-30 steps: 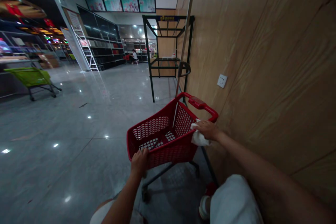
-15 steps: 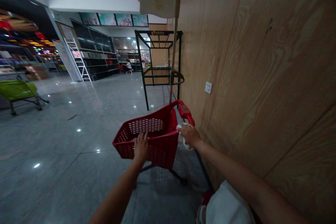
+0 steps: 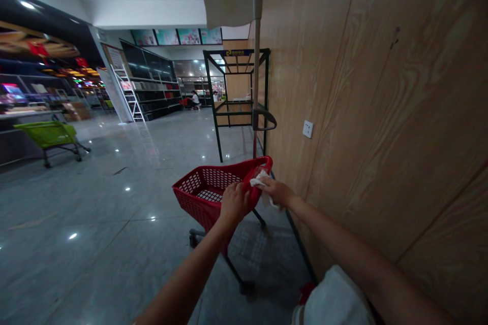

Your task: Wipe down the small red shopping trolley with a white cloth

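A small red shopping cart (image 3: 198,208) with perforated basket walls stands on the floor before me, turned at an angle. My left hand (image 3: 234,204) is closed over the basket's rim near the handle end. In my right hand (image 3: 281,193) is a bunched white cloth (image 3: 260,179), pressed against the cart's red handle (image 3: 263,163). Part of the cloth hangs below my fingers. Just behind the handle rises a tall pole (image 3: 256,71) with a pale flag-like panel (image 3: 231,2) at its top.
A wood-panelled wall (image 3: 362,111) with a white socket (image 3: 308,129) runs close on my right. Beyond the cart stands a dark metal frame rack (image 3: 217,134). A green cart (image 3: 49,134) is at the left, and a person (image 3: 195,100) crouches far back by shelves.
The cart has turned, its handle swinging nearer to me. My left hand has shifted right along the rim towards the handle, and the cloth has moved onto the handle.
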{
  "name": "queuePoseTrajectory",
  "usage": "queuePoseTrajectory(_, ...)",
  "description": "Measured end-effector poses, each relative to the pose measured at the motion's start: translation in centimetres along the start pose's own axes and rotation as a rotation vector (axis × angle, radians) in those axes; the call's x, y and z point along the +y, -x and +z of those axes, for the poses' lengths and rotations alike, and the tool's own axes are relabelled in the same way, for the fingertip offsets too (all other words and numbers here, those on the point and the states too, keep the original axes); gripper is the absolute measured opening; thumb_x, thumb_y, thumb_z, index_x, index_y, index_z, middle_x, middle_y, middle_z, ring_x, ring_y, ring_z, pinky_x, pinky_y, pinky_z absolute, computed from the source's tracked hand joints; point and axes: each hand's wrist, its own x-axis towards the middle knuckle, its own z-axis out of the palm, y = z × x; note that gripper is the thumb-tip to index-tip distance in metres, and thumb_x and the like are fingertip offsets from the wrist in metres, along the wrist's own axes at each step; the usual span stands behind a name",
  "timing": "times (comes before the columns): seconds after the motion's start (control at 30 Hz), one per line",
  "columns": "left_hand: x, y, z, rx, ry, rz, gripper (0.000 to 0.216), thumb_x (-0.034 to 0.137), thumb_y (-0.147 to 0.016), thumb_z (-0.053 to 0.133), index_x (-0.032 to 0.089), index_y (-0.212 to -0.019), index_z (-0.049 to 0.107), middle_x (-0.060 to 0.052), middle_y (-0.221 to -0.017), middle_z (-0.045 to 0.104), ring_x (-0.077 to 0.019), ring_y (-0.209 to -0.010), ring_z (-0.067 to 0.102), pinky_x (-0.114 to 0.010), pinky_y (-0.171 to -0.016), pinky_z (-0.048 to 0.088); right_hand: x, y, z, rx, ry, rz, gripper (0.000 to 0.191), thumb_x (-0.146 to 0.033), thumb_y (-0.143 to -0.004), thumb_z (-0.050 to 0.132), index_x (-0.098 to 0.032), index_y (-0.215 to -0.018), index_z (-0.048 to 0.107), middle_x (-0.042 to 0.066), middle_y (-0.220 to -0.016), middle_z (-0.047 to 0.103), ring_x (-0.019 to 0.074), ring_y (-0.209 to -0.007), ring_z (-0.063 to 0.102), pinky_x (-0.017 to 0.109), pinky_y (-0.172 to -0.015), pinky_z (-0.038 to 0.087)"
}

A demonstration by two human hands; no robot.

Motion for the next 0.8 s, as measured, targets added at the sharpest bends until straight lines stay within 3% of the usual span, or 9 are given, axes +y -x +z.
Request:
queuePoseTrajectory(0.1, 1.9, -0.1, 0.7, -0.067, -0.057, -0.058, 0.035, 0.029, -0.093, 0.037, 0.014, -0.118, 0.055, -0.014, -0.115, 0.061, -0.0223, -0.105, 0.058, -0.034, -0.087, 0.045, -0.1, -1.4, 0.7, -0.028, -0.080, -0.088, 0.055, -0.003, -0.079, 0.049, -0.016, -0.132, 0.052, 0.016, -0.140, 0.047, 0.0228, -0.137, 0.034, 0.041, -0.109, 0.036)
queuePoseTrajectory(0.2, 3.0, 0.4, 1.5, -0.127, -0.149, -0.155, 0.045, 0.027, -0.093, 0.034, 0.011, -0.134, 0.043, -0.017, -0.114, 0.062, -0.0209, -0.091, 0.064, -0.030, -0.071, 0.048, 0.4, -2.3, 1.1, -0.031, -0.163, -0.176, 0.057, -0.004, -0.076, 0.052, -0.014, -0.132, 0.052, 0.015, -0.140, 0.047, 0.0234, -0.139, 0.030, 0.041, -0.111, 0.033)
queuePoseTrajectory(0.3, 2.9, 1.1, 2.1, -0.121, -0.262, -0.173, 0.055, 0.030, -0.091, 0.039, 0.009, -0.141, 0.035, -0.017, -0.100, 0.065, -0.0219, -0.081, 0.065, -0.032, -0.070, 0.048, 1.3, -2.8, 0.8, 0.019, -0.201, 0.002, 0.060, 0.001, -0.076, 0.047, -0.018, -0.133, 0.052, 0.013, -0.140, 0.048, 0.0214, -0.137, 0.035, 0.041, -0.110, 0.035)
queuePoseTrajectory(0.4, 2.2, 1.7, 2.4, -0.091, -0.319, -0.150, 0.054, 0.036, -0.090, 0.042, 0.008, -0.136, 0.043, -0.015, -0.090, 0.066, -0.0243, -0.081, 0.065, -0.035, -0.073, 0.048, 0.7, -3.4, 0.6, 0.062, -0.231, 0.110, 0.051, -0.006, -0.085, 0.042, -0.020, -0.132, 0.053, 0.012, -0.138, 0.050, 0.0203, -0.133, 0.040, 0.041, -0.109, 0.036)
queuePoseTrajectory(0.5, 1.6, 2.2, 2.4, -0.069, -0.309, -0.115, 0.042, 0.034, -0.092, 0.037, 0.010, -0.119, 0.058, -0.014, -0.087, 0.066, -0.0232, -0.079, 0.065, -0.035, -0.074, 0.046, -0.7, -4.0, 0.8, 0.055, -0.254, -0.043, 0.039, -0.020, -0.091, 0.045, -0.020, -0.128, 0.058, 0.009, -0.139, 0.050, 0.0210, -0.133, 0.039, 0.040, -0.110, 0.033)
queuePoseTrajectory(0.57, 1.3, 2.5, 2.2, -0.061, -0.295, -0.110, 0.040, 0.035, -0.091, 0.037, 0.011, -0.114, 0.060, -0.013, -0.088, 0.066, -0.0231, -0.079, 0.065, -0.035, -0.074, 0.046, -0.8, -4.5, 0.8, 0.052, -0.243, -0.054, 0.037, -0.025, -0.092, 0.046, -0.023, -0.126, 0.059, 0.007, -0.138, 0.052, 0.0212, -0.132, 0.040, 0.041, -0.110, 0.032)
queuePoseTrajectory(0.73, 1.0, 3.1, 1.7, -0.055, -0.277, -0.133, 0.044, 0.037, -0.088, 0.045, 0.011, -0.121, 0.056, -0.013, -0.091, 0.068, -0.0237, -0.081, 0.066, -0.034, -0.075, 0.047, 1.4, -6.2, 0.7, 0.040, -0.193, 0.290, 0.035, -0.026, -0.095, 0.041, -0.025, -0.123, 0.061, 0.006, -0.134, 0.057, 0.0222, -0.127, 0.046, 0.044, -0.108, 0.032)
queuePoseTrajectory(0.8, 1.0, 3.2, 1.7, -0.046, -0.281, -0.148, 0.044, 0.039, -0.088, 0.045, 0.012, -0.120, 0.057, -0.013, -0.091, 0.068, -0.0232, -0.080, 0.066, -0.034, -0.074, 0.046, 1.2, -6.7, 0.8, 0.037, -0.176, 0.352, 0.031, -0.030, -0.094, 0.045, -0.026, -0.117, 0.065, 0.006, -0.130, 0.059, 0.0235, -0.124, 0.049, 0.043, -0.106, 0.033)
